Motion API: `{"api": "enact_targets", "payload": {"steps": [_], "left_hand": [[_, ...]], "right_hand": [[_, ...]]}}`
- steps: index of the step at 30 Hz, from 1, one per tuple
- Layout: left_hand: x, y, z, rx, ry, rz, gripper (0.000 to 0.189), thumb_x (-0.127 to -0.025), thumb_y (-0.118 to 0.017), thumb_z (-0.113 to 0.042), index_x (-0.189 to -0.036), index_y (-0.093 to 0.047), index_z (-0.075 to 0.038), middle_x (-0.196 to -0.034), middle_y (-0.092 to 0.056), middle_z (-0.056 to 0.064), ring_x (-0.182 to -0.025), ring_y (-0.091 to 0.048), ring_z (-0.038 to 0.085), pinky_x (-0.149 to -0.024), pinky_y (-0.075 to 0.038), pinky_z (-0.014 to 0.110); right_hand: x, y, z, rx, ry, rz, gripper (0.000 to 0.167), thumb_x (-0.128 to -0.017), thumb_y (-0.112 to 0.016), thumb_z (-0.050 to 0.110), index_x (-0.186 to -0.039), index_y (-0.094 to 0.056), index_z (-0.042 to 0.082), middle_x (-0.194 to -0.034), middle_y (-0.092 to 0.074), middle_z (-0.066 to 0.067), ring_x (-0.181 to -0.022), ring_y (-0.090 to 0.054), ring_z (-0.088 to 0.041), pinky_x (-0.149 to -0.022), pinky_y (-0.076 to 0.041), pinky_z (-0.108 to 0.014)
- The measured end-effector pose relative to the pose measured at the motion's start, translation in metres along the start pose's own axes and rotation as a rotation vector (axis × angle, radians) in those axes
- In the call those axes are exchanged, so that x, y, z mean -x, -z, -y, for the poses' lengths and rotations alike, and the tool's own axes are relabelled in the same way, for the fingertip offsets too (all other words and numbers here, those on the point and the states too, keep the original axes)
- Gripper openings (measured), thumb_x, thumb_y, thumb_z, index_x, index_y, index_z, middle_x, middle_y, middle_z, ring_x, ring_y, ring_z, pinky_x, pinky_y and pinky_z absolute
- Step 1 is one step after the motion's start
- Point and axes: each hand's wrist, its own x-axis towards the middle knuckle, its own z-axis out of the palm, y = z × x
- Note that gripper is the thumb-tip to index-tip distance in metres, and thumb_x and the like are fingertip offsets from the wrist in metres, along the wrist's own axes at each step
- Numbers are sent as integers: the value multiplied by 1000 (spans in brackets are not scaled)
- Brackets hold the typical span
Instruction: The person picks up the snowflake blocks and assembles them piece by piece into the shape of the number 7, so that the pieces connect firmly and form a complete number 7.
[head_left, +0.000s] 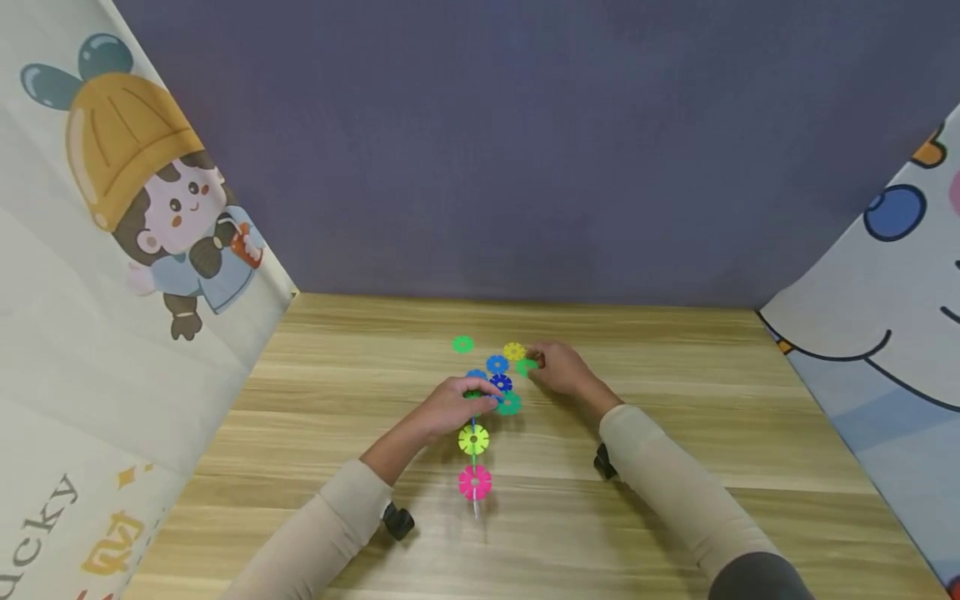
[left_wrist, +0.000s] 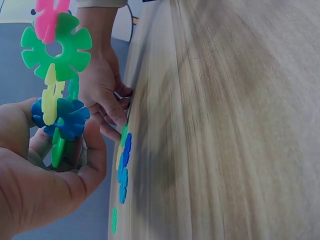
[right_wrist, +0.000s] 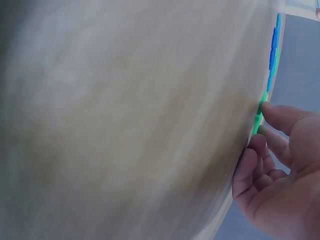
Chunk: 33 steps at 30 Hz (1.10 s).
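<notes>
My left hand (head_left: pixel 457 404) grips a chain of slotted plastic snowflake discs joined edge to edge, held above the tabletop. In the left wrist view its fingers curl round the blue disc (left_wrist: pixel 72 117); a pale yellow disc (left_wrist: pixel 49 102), a green disc (left_wrist: pixel 75 47) and a pink disc (left_wrist: pixel 49 22) follow along the chain. A yellow-green disc (head_left: pixel 482 439) of it shows in the head view. Farther right, my right hand (head_left: pixel 561 368) pinches a loose green disc (head_left: pixel 524 367) at the table surface, with thumb and forefinger at its edges.
Several loose discs lie flat between and beyond the hands: a yellow one (head_left: pixel 514 351), a blue one (head_left: pixel 497 364), a dark blue one (head_left: pixel 501 382), a teal one (head_left: pixel 510 404). Another green disc (head_left: pixel 462 343) sits farther back on the wooden table (head_left: pixel 637 517). A dark panel (head_left: pixel 525 150) stands behind.
</notes>
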Motion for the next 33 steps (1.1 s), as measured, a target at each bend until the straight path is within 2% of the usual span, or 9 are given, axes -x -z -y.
{"api": "enact_targets", "payload": {"steps": [4,8,12,19,24,29,33], "left_hand": [[0,-1,0,-13,2,-2,20,-100,-64,-34,-116,-73,-26,-132,-65,2,-114,-60,22,-93,-51,40],[-2,-2,-1,-24,0,-2,20,-99,-65,-35,-115,-73,-27,-133,-65,2,-117,-59,23,-96,-50,42],[-3,-3,0,-29,1,-8,19,-99,-65,-34,-114,-74,-26,-135,-64,3,-120,-58,25,-98,-50,43],[-4,-2,1,-38,-11,-11,21,-98,-66,-34,-115,-74,-24,-132,-65,4,-116,-59,22,-94,-50,40],[-4,-2,3,-35,-9,-15,22,-98,-67,-34,-115,-74,-23,-130,-66,3,-114,-59,21,-94,-50,39],[-3,-2,3,-35,-1,-17,21,-98,-67,-34,-115,-74,-24,-130,-66,3,-112,-59,21,-91,-50,37],[-3,-2,2,-34,0,-15,21,-98,-67,-34,-115,-75,-24,-131,-66,4,-107,-59,20,-87,-50,35]], "right_hand": [[0,0,0,-4,-6,-3,39,-94,-71,17,-130,-66,4,-110,-69,-10,-98,-62,-22,-87,-54,-41],[0,0,1,-7,-23,-6,40,-94,-72,18,-130,-66,4,-108,-68,-10,-98,-61,-22,-88,-53,-41],[2,0,2,-33,-35,-25,37,-92,-74,17,-126,-67,4,-113,-68,-13,-104,-62,-27,-91,-54,-45],[5,2,-2,-77,-35,-67,24,-91,-75,16,-110,-65,6,-95,-59,-6,-86,-53,-20,-76,-46,-35],[6,3,-3,-66,-9,-63,21,-91,-74,16,-104,-61,6,-93,-61,-6,-84,-56,-19,-75,-48,-32],[9,2,-6,-75,12,-57,25,-93,-74,17,-112,-63,5,-92,-63,-5,-81,-56,-17,-74,-50,-33],[10,2,-10,-61,59,-52,31,-94,-73,17,-122,-67,6,-82,-60,-2,-71,-51,-14,-71,-46,-32]]}}
